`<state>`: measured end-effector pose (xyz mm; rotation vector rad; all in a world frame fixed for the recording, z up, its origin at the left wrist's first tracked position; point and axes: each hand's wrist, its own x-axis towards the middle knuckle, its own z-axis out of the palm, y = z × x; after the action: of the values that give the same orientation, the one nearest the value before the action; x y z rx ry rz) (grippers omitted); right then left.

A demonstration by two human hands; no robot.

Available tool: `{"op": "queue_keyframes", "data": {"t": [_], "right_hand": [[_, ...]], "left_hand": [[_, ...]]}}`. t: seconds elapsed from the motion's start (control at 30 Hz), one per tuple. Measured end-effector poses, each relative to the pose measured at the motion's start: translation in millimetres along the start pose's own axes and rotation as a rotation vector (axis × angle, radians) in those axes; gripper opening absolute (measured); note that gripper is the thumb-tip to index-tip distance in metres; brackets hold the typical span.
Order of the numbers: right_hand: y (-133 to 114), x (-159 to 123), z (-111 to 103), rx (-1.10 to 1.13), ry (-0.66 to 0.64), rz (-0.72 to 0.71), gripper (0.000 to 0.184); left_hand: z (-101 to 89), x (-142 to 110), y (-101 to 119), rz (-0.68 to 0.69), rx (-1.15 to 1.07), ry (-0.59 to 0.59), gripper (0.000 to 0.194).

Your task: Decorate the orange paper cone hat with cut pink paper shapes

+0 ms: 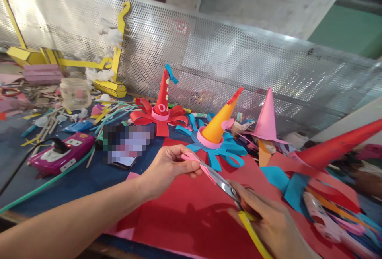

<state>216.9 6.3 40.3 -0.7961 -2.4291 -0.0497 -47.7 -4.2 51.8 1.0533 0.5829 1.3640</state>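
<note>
Between the thumb and fingers of my left hand [171, 169] is a small folded piece of pink paper [208, 172]. My right hand [268, 215] grips a pair of scissors [225, 186] with yellow handles. Their metal blades lie along the pink piece, close to my left fingertips. Below both hands spreads a large red paper sheet [185, 219]. Just beyond them stands an orange paper cone [216, 125] with a pink band and blue paper loops around its base. Left of it is a red paper cone [162, 92] with red loops.
A pink cone [267, 117] and a long red cone [340, 147] occupy the right side. At left are a purple power strip [64, 153], a phone [128, 147], a clear jar [75, 94] and scattered scraps. A perforated metal panel [209, 52] runs behind.
</note>
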Motion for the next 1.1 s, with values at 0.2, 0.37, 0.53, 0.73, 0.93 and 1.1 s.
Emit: {"op": "queue_keyframes", "data": {"t": [0.2,0.37,0.53,0.73,0.93,1.1], "right_hand": [[-2,-1,5,0.025,-0.022,0.036,0.043],[-2,0,9,0.024,-0.027,0.012,0.042],[-3,-1,13,0.072,-0.033,0.084,0.042],[-3,-4,15,0.084,-0.099,0.116,0.041],[0,-4,17,0.048,-0.118,0.118,0.041],[-2,-4,18,0.105,-0.134,0.185,0.038]], "left_hand": [[2.1,0,2,-0.033,-0.086,0.024,0.014],[1.8,1,2,-0.033,-0.135,0.02,0.012],[0.3,2,-1,-0.035,-0.166,0.017,0.011],[1.1,2,-1,-0.061,-0.162,0.052,0.014],[-0.4,2,-1,-0.067,-0.128,0.064,0.017],[-1.0,1,-2,-0.075,-0.13,0.055,0.017]]}}
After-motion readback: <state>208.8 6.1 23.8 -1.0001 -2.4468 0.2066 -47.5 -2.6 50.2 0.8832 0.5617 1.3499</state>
